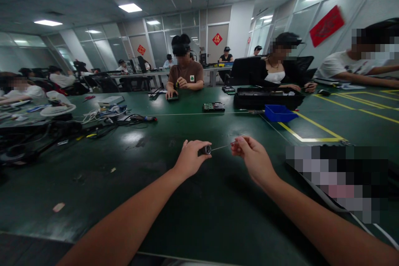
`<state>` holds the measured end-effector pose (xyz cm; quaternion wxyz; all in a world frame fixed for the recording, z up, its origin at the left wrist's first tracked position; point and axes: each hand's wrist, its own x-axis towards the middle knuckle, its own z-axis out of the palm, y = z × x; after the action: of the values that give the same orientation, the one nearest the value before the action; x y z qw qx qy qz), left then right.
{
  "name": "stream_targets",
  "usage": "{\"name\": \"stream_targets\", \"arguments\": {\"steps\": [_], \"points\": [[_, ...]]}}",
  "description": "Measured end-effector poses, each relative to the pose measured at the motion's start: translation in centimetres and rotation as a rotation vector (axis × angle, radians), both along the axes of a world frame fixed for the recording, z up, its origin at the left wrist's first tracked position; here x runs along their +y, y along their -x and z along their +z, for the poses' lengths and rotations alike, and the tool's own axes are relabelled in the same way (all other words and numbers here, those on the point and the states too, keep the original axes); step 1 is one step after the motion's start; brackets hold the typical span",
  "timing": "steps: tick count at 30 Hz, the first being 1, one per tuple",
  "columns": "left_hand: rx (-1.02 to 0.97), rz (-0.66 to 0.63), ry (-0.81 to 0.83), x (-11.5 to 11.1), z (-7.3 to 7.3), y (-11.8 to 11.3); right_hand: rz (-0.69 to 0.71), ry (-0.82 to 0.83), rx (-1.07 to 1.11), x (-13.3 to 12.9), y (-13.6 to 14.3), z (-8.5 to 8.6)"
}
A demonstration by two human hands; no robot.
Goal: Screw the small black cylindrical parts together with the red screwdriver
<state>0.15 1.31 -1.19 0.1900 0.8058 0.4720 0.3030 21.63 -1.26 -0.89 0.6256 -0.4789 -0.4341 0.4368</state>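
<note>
In the head view, my left hand (188,160) grips a short black cylinder (206,149) between thumb and fingers. The cylinder's round end, with a shiny ring, faces right. Close by on the right, my right hand (254,160) is closed in a pinch at about the same height. A tiny reddish piece shows at its fingertips, too small to name. Between the cylinder and those fingertips runs a thin pale line (220,147); whether it is a wire or a rod I cannot tell. Both hands are above the dark green table (187,216).
Cables and a white box (110,100) clutter the left. Ahead lie a circuit-board device (213,107), a blue bin (279,113) and a black tray (268,100). A blurred-out object (336,183) lies near my right forearm. Across the table, a person in brown (187,75) handles a small device.
</note>
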Motion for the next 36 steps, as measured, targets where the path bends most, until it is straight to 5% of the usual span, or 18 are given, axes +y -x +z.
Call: {"name": "stream_targets", "arguments": {"steps": [14, 36], "points": [[-0.004, -0.003, -0.055, 0.0, -0.3, 0.0, 0.066, -0.133, -0.369, -1.1, 0.5, 0.4], [-0.009, -0.015, -0.021, -0.2, 0.1, -0.1, 0.055, -0.151, -0.381, -1.5, 0.6, 0.8]]}}
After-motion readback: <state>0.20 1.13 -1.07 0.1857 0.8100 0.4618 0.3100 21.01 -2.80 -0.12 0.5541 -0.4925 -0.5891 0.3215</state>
